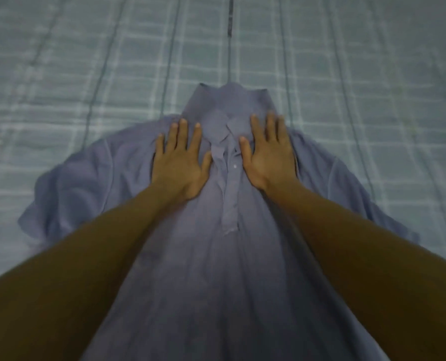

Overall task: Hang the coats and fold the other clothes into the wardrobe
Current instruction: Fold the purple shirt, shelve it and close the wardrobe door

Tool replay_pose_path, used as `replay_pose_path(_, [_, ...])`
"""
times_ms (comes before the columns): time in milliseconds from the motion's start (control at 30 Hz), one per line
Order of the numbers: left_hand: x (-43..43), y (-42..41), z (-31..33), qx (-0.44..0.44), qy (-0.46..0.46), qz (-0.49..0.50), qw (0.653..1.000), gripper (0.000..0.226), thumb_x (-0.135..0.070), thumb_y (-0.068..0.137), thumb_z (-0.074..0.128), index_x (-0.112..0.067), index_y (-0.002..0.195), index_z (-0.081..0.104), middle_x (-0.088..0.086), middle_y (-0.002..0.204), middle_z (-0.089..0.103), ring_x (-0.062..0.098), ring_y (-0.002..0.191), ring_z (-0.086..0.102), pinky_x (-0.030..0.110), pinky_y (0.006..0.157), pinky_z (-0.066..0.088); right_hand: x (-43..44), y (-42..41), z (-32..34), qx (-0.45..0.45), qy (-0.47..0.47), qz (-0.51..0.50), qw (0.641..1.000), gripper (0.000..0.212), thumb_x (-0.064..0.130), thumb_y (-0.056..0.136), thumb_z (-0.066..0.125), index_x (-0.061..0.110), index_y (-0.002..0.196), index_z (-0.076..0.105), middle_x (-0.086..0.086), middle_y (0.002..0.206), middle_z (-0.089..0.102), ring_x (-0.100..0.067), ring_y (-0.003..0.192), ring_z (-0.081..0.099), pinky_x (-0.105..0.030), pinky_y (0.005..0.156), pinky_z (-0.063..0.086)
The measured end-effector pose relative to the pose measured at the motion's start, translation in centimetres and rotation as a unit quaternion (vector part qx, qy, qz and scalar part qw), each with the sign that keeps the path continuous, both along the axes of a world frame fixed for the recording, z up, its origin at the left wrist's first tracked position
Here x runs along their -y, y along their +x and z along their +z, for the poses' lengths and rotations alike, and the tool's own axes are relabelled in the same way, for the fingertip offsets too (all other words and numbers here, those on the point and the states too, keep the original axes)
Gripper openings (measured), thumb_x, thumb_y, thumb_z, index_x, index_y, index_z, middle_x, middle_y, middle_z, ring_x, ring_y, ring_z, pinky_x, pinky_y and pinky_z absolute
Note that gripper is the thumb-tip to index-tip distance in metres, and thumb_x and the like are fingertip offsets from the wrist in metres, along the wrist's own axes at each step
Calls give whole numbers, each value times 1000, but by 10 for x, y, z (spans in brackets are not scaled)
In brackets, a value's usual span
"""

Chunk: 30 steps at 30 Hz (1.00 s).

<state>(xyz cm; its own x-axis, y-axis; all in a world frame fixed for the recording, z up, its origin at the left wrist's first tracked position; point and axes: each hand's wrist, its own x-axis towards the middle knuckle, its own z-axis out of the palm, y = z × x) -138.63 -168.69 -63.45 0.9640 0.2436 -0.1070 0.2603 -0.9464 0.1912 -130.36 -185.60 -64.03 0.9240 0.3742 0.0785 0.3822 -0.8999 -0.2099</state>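
A blue-grey collared shirt (224, 269) lies flat and face up, its collar pointing away from me and its short sleeves spread to both sides. A button placket runs down its chest between my hands. My left hand (179, 162) rests palm down on the left of the chest, fingers spread. My right hand (270, 152) lies palm down on the right of the chest, just below the collar, fingers apart. Neither hand grips the cloth. The shirt's hem runs out of the bottom of the frame.
The shirt lies on a bed covered with a pale green checked sheet (86, 74), which fills the whole view. Long creases run through the sheet away from me. No wardrobe or other clothes are in view.
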Motion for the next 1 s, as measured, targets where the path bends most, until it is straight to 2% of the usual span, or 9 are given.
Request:
replay_pose_path(67, [13, -33, 10, -14, -23, 15, 1000, 63, -49, 98, 19, -16, 151, 7, 12, 158, 4, 27, 145, 4, 46, 116, 1, 3, -23, 7, -20, -22, -32, 999, 62, 51, 98, 25, 18, 150, 20, -19, 156, 14, -34, 145, 11, -46, 117, 3])
replay_pose_path(167, [39, -125, 18, 2, -50, -18, 999, 64, -52, 96, 20, -17, 149, 18, 14, 156, 15, 29, 143, 14, 45, 115, 4, 33, -87, 13, -53, -44, -3, 998, 63, 50, 96, 18, 18, 150, 21, -17, 156, 18, -33, 144, 14, -47, 117, 5])
replay_pose_path(333, [68, -285, 18, -46, -13, -54, 997, 62, -49, 95, 25, -18, 148, 25, 16, 154, 21, 32, 141, 20, 50, 115, 11, 102, -198, 19, -88, -57, -1, 994, 60, 46, 97, 19, 19, 150, 22, -16, 157, 15, -33, 145, 11, -46, 118, 4])
replay_pose_path(533, [81, -360, 28, -67, -17, -67, 995, 65, -53, 95, 23, -17, 149, 23, 18, 154, 19, 34, 142, 17, 49, 115, 8, 139, -304, 28, -106, -65, -5, 992, 59, 44, 98, 18, 17, 150, 21, -17, 157, 14, -32, 145, 11, -44, 117, 3])
replay_pose_path(633, [86, -403, 37, -62, -39, -129, 989, 74, -64, 89, 29, -18, 147, 28, 18, 154, 20, 33, 141, 19, 52, 113, 10, 165, -364, 39, -129, -37, 1, 991, 59, 45, 98, 24, 15, 149, 26, -17, 156, 17, -32, 145, 14, -49, 118, 5])
replay_pose_path(767, [83, -492, 44, -66, -36, -226, 971, 89, -78, 78, 39, -18, 144, 36, 18, 152, 25, 33, 141, 21, 59, 111, 14, 221, -451, 51, -166, -60, 39, 984, 74, 62, 91, 30, 18, 150, 23, -13, 158, 14, -29, 145, 13, -50, 117, 1])
replay_pose_path(833, [72, -519, 46, -69, -21, -203, 977, 79, -70, 84, 39, -19, 144, 35, 17, 153, 23, 33, 142, 20, 58, 111, 14, 250, -477, 52, -170, -86, 77, 979, 84, 72, 86, 30, 18, 150, 22, -12, 158, 14, -28, 145, 13, -54, 115, 3])
replay_pose_path(900, [60, -528, 46, -57, 2, -184, 981, 63, -55, 92, 38, -19, 144, 37, 19, 151, 27, 36, 139, 27, 57, 108, 22, 273, -487, 50, -167, -109, 92, 976, 92, 78, 81, 32, 19, 150, 20, -13, 157, 15, -28, 145, 12, -58, 114, 6])
replay_pose_path(1000, [50, -529, 49, -26, 8, -209, 978, 53, -44, 96, 37, -13, 140, 43, 25, 136, 45, 40, 120, 48, 53, 95, 36, 288, -488, 53, -162, -99, 60, 980, 80, 72, 86, 31, 22, 148, 22, -11, 156, 20, -31, 144, 17, -57, 113, 12])
